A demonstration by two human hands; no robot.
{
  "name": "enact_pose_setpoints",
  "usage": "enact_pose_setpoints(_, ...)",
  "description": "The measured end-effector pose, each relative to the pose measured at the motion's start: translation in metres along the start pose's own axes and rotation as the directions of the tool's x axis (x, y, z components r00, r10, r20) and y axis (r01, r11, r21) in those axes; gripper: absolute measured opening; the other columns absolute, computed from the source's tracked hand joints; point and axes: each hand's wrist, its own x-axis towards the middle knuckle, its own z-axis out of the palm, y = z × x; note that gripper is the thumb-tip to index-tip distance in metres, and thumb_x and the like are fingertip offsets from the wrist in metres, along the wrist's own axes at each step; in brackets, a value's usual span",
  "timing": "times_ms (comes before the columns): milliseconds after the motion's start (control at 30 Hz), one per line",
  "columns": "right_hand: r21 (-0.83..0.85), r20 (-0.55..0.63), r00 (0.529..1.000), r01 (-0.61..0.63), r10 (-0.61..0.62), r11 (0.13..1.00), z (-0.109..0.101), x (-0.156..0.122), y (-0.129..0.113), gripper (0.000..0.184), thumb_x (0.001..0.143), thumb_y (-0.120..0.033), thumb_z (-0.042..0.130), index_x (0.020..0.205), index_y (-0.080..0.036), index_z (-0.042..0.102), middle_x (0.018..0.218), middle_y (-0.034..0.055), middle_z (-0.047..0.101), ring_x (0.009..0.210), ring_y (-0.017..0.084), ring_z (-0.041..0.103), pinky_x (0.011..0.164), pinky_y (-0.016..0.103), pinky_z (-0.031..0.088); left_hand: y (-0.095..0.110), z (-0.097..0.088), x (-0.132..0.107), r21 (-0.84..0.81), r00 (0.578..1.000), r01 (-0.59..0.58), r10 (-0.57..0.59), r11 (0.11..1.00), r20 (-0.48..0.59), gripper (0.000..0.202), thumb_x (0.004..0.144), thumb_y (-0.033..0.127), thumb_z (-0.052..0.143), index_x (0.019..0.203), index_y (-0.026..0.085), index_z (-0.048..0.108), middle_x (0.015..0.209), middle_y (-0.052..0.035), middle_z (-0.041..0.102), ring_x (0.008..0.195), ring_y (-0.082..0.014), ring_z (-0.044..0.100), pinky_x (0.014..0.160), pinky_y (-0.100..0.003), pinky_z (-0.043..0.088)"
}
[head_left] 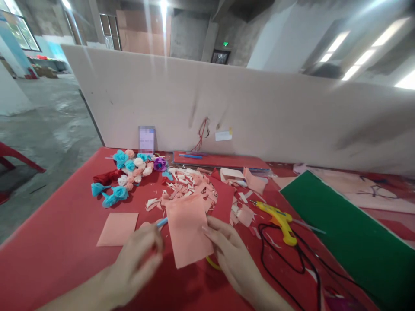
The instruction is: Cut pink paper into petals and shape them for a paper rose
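Observation:
A square of pink crepe paper (pixel 189 231) is pinched by its right edge between the thumb and fingers of my right hand (pixel 231 248). My left hand (pixel 139 255), slightly blurred, is closed around a thin blue stick, perhaps a pen (pixel 162 222), whose tip meets or passes behind the paper's left edge. Part of a yellow loop (pixel 213 263) shows below the paper beside my right hand; the rest is hidden. On the red table left of the paper lies a flat pink paper square (pixel 118 229).
Paper flowers (pixel 132 170) cluster at the back left, near an upright phone (pixel 147 139). Pink scraps (pixel 191 183) lie behind the paper. To the right are a yellow glue gun (pixel 280 220), its looped black cord (pixel 263 255) and a green board (pixel 343 233). A white partition (pixel 275 116) stands behind.

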Motion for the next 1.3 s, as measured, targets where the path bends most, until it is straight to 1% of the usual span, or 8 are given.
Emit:
enact_pose_setpoints(133, -0.196, 0.044, 0.998, 0.057, -0.050, 0.979, 0.004, 0.002, -0.001, 0.024, 0.072, -0.038, 0.060, 0.060, -0.017, 0.062, 0.054, -0.0030, 0.052, 0.054, 0.010, 0.047, 0.055, 0.019, 0.041, -0.007, 0.005, 0.026, -0.082, 0.984, 0.173, -0.170, 0.981, 0.047, 0.031, 0.083, 0.043, 0.044, 0.099, 0.018, 0.054, 0.094, -0.0063, 0.061, 0.084, -0.0187, 0.055, 0.070, -0.027, 0.047)
enact_pose_setpoints(233, -0.270, 0.063, 0.995, 0.088, -0.074, 0.959, 0.006, 0.002, -0.008, 0.026, 0.069, -0.036, 0.062, 0.053, -0.016, 0.059, 0.056, -0.0021, 0.051, 0.058, 0.011, 0.048, 0.058, 0.019, 0.041, 0.001, 0.007, 0.032, -0.147, 0.946, 0.323, -0.320, 0.935, 0.043, 0.022, 0.085, 0.036, 0.042, 0.090, 0.019, 0.055, 0.078, -0.0014, 0.061, 0.073, -0.0149, 0.055, 0.067, -0.024, 0.045)
enact_pose_setpoints(333, -0.343, 0.133, 0.991, 0.073, -0.028, 0.937, 0.005, 0.003, -0.013, 0.025, 0.072, -0.037, 0.059, 0.060, -0.016, 0.065, 0.057, -0.0009, 0.056, 0.056, 0.012, 0.051, 0.056, 0.020, 0.042, 0.007, 0.005, 0.034, -0.231, 0.931, 0.365, -0.349, 0.902, 0.106, 0.021, 0.086, 0.035, 0.042, 0.082, 0.018, 0.055, 0.065, 0.0015, 0.056, 0.060, -0.0117, 0.050, 0.055, -0.020, 0.042)
enact_pose_setpoints(433, -0.317, 0.187, 0.982, 0.032, 0.029, 0.948, 0.005, 0.003, -0.018, 0.022, 0.074, -0.034, 0.058, 0.078, -0.016, 0.069, 0.063, 0.0011, 0.063, 0.058, 0.013, 0.056, 0.060, 0.023, 0.045, 0.010, 0.000, 0.037, -0.309, 0.921, 0.385, -0.339, 0.870, 0.192, 0.022, 0.086, 0.034, 0.041, 0.097, 0.020, 0.054, 0.074, 0.0002, 0.059, 0.068, -0.0125, 0.052, 0.065, -0.021, 0.044)
enact_pose_setpoints(567, -0.291, 0.213, 0.976, 0.097, -0.034, 0.952, 0.005, 0.004, -0.022, 0.019, 0.074, -0.027, 0.057, 0.087, -0.020, 0.070, 0.071, 0.0021, 0.067, 0.053, 0.012, 0.055, 0.054, 0.022, 0.046, 0.010, -0.004, 0.040, -0.372, 0.920, 0.375, -0.291, 0.849, 0.264, 0.027, 0.088, 0.033, 0.038, 0.110, 0.023, 0.050, 0.088, -0.0017, 0.060, 0.080, -0.0139, 0.053, 0.078, -0.023, 0.042)
enact_pose_setpoints(733, -0.341, 0.223, 0.967, 0.195, -0.122, 0.920, 0.001, 0.003, -0.020, 0.025, 0.071, -0.011, 0.050, 0.075, -0.022, 0.072, 0.052, -0.0023, 0.059, 0.043, 0.006, 0.046, 0.042, 0.015, 0.036, 0.007, -0.004, 0.035, -0.475, 0.955, 0.294, -0.235, 0.829, 0.181, 0.022, 0.087, 0.033, 0.039, 0.086, 0.021, 0.057, 0.084, -0.0007, 0.059, 0.079, -0.0127, 0.053, 0.072, -0.019, 0.040)
enact_pose_setpoints(867, -0.265, 0.242, 0.956, 0.230, -0.167, 0.936, 0.000, 0.001, -0.018, 0.031, 0.064, -0.001, 0.044, 0.057, -0.020, 0.068, 0.051, -0.0038, 0.056, 0.040, 0.004, 0.042, 0.040, 0.014, 0.032, 0.007, -0.006, 0.032, -0.413, 0.941, 0.323, -0.242, 0.851, 0.236, 0.026, 0.088, 0.024, 0.036, 0.074, 0.019, 0.057, 0.074, 0.0012, 0.060, 0.071, -0.0105, 0.052, 0.071, -0.020, 0.036)
enact_pose_setpoints(1300, -0.240, 0.234, 0.954, 0.243, -0.187, 0.940, 0.004, 0.002, -0.017, 0.025, 0.066, -0.004, 0.043, 0.048, -0.017, 0.056, 0.053, -0.0023, 0.055, 0.050, 0.008, 0.048, 0.047, 0.017, 0.035, 0.009, -0.014, 0.036, -0.267, 0.950, 0.102, -0.014, 0.958, 0.313, 0.042, 0.091, 0.030, 0.023, 0.069, 0.018, 0.056, 0.066, -0.0041, 0.060, 0.064, -0.0137, 0.053, 0.071, -0.025, 0.041)
